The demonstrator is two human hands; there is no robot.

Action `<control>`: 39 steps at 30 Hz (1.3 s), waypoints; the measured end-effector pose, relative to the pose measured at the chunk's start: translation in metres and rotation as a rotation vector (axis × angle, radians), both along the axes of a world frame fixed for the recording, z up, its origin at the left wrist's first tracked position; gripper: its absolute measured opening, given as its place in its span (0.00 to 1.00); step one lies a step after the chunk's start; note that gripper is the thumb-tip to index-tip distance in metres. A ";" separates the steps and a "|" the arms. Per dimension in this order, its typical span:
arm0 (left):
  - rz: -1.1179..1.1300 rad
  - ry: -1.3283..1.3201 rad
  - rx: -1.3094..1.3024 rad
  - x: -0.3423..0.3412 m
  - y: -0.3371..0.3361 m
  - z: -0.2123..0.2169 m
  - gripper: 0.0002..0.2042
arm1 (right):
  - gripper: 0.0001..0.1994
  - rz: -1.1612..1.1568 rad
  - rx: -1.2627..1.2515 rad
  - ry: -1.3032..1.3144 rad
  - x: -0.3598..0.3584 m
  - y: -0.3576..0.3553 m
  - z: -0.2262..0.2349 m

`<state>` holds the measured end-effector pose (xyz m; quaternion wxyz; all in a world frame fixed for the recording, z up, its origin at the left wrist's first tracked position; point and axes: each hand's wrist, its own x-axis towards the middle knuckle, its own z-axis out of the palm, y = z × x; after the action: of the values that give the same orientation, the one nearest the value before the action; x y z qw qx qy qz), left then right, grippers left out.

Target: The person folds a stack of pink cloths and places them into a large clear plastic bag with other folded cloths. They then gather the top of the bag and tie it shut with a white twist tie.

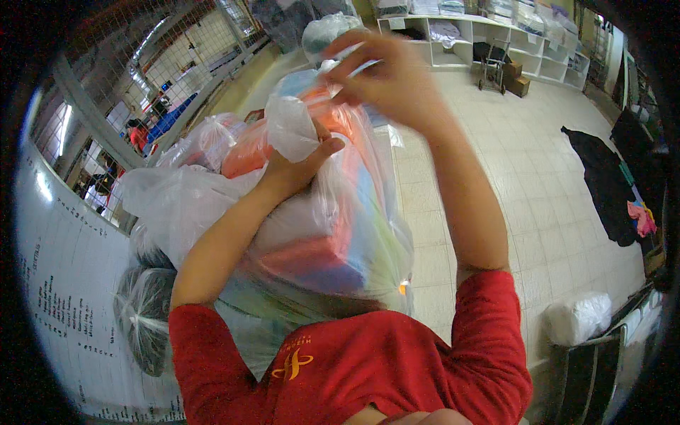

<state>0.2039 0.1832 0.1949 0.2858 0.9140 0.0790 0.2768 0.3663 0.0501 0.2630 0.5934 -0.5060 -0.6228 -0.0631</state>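
A large clear plastic bag (333, 234) full of folded orange, pink, blue and green cloth lies in front of me. My left hand (301, 166) is closed round its gathered neck, and a puffed, whitish end of the plastic (290, 127) sticks up from the grip. Above and to the right, my right hand (379, 78) is raised near the far end of the bag. Motion smears its fingers, so I cannot make out whether anything is between them. More filled plastic bags (205, 142) lie beside the left hand.
A wire mesh partition (170, 42) and a whiteboard with writing (64, 283) stand at left. Another filled bag (329, 32) sits at the far end. White shelves (453, 49) and a trolley (492, 64) are at the back. Black cloth (602, 184) lies on the tiled floor.
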 end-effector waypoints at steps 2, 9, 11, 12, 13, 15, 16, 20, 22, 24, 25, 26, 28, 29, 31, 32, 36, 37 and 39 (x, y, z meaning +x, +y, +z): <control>0.139 0.079 -0.090 -0.008 -0.011 0.009 0.19 | 0.16 0.224 0.156 0.417 0.028 -0.018 -0.001; 0.107 0.357 -0.059 -0.006 -0.007 0.022 0.35 | 0.26 0.453 0.008 0.152 0.016 0.063 -0.171; 0.154 0.293 -0.123 0.007 -0.016 0.029 0.34 | 0.31 0.528 -0.044 0.103 0.005 0.078 -0.193; 0.038 0.298 0.162 0.017 -0.016 0.038 0.32 | 0.33 0.557 -0.118 0.131 0.004 0.082 -0.195; -0.050 0.311 0.444 0.021 -0.014 0.051 0.31 | 0.34 0.611 -0.195 0.160 -0.007 0.084 -0.192; -0.219 0.317 0.749 0.035 -0.013 0.070 0.29 | 0.32 0.472 -0.361 0.221 -0.026 0.075 -0.172; -0.274 0.306 0.749 0.038 -0.010 0.069 0.27 | 0.30 0.409 -0.456 0.246 -0.039 0.070 -0.161; -0.136 0.787 0.692 0.059 -0.029 0.091 0.28 | 0.24 0.565 -0.175 0.353 -0.050 0.096 -0.169; -0.303 0.575 0.634 0.059 -0.028 0.096 0.32 | 0.21 -0.047 0.079 -0.222 -0.030 0.161 -0.241; -0.378 0.391 0.499 0.042 -0.011 0.091 0.37 | 0.22 -0.330 -0.020 -0.375 -0.047 0.136 -0.236; -0.403 0.319 0.425 0.034 0.007 0.092 0.40 | 0.21 -0.322 -0.012 -0.295 -0.050 0.126 -0.228; -0.381 0.285 0.398 0.021 0.020 0.086 0.42 | 0.20 -0.314 -0.004 -0.215 -0.054 0.114 -0.218; -0.313 0.251 0.397 -0.002 0.042 0.068 0.44 | 0.17 -0.165 -0.050 0.145 -0.057 0.090 -0.190; -0.240 0.257 0.416 -0.014 0.045 0.053 0.44 | 0.16 0.011 -0.109 0.425 -0.066 0.079 -0.168; -0.082 0.241 0.227 -0.016 0.035 0.002 0.45 | 0.14 0.138 0.002 0.584 -0.065 0.081 -0.156; -0.005 0.240 0.122 -0.015 0.033 -0.021 0.46 | 0.13 0.101 0.153 0.465 -0.062 0.089 -0.160; -0.042 0.380 0.248 -0.002 0.037 -0.028 0.34 | 0.14 -0.305 0.417 -0.168 -0.050 0.081 -0.109; -0.098 0.334 0.297 -0.006 0.047 -0.042 0.32 | 0.15 -0.399 0.447 -0.346 -0.049 0.080 -0.094; -0.194 0.256 0.302 -0.005 0.058 -0.053 0.27 | 0.16 -0.090 0.359 -0.590 -0.033 0.089 -0.084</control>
<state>0.1992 0.2408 0.1420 0.1589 0.9774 -0.0160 0.1386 0.3337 0.1395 0.1791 0.4641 -0.3806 -0.7233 -0.3414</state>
